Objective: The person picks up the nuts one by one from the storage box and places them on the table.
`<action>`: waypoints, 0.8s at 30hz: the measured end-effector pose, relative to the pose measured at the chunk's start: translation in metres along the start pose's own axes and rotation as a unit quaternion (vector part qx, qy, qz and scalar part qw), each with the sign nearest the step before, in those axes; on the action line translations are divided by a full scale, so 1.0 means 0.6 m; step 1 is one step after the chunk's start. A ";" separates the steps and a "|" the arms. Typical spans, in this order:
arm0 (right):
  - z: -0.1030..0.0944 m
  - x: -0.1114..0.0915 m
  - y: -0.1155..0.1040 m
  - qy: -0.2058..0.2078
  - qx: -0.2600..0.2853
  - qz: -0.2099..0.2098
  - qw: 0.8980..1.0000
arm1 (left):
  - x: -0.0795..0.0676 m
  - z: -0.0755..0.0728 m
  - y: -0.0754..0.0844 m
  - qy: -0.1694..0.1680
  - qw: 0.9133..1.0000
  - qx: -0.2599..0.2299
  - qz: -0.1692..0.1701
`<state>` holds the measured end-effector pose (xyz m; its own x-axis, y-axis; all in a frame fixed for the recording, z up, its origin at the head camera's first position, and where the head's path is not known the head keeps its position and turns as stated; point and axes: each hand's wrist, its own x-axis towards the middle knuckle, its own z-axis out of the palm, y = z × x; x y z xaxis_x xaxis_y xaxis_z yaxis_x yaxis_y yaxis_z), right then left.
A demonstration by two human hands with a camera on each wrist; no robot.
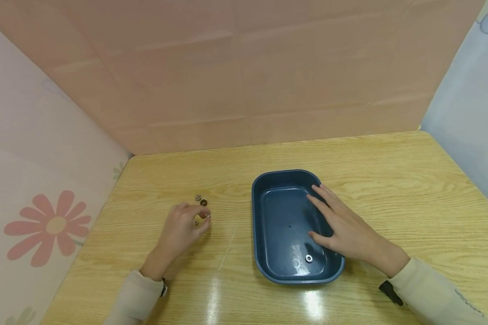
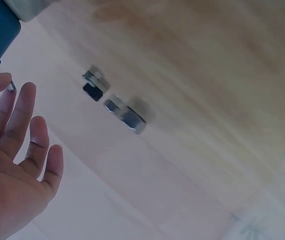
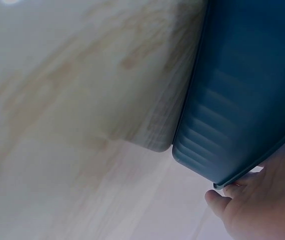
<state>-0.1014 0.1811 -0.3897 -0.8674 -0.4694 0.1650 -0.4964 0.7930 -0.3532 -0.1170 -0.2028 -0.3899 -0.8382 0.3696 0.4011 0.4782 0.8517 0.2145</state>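
Note:
My left hand point(image 1: 183, 228) pinches a small metal nut point(image 2: 12, 86) between thumb and forefinger, its other fingers loosely bent. Just beyond that hand lie a silvery nut point(image 1: 198, 197) and a darker nut point(image 1: 204, 202). Another small metal piece point(image 1: 196, 223) shows under the palm, partly hidden. The blue plastic tray point(image 1: 257, 253) stands to the right, with one shiny ring-shaped nut point(image 1: 308, 258) near its front end. Over the tray's right rim reaches my right hand point(image 1: 347, 230), fingers spread and holding nothing; in the right wrist view it lies along the rim.
The wood-grain table point(image 1: 374, 167) stretches around the tray. A pinkish covering point(image 1: 244, 81) rises behind it. Pale covered panels stand at both sides, the left panel point(image 1: 28, 171) bearing a large pink flower.

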 end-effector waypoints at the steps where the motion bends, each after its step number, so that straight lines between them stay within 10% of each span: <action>1: 0.000 0.000 0.000 0.002 0.000 -0.001 1.000 | -0.001 -0.001 -0.002 0.001 1.000 0.002 -0.001; 24: 0.001 0.000 0.001 0.006 0.000 -0.003 1.000 | -0.020 -0.019 -0.033 0.004 0.999 0.021 -0.028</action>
<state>-0.1014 0.1814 -0.3905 -0.8647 -0.4698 0.1778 -0.5016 0.7901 -0.3522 -0.1136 -0.2283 -0.3886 -0.8615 0.3176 0.3963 0.4185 0.8860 0.1998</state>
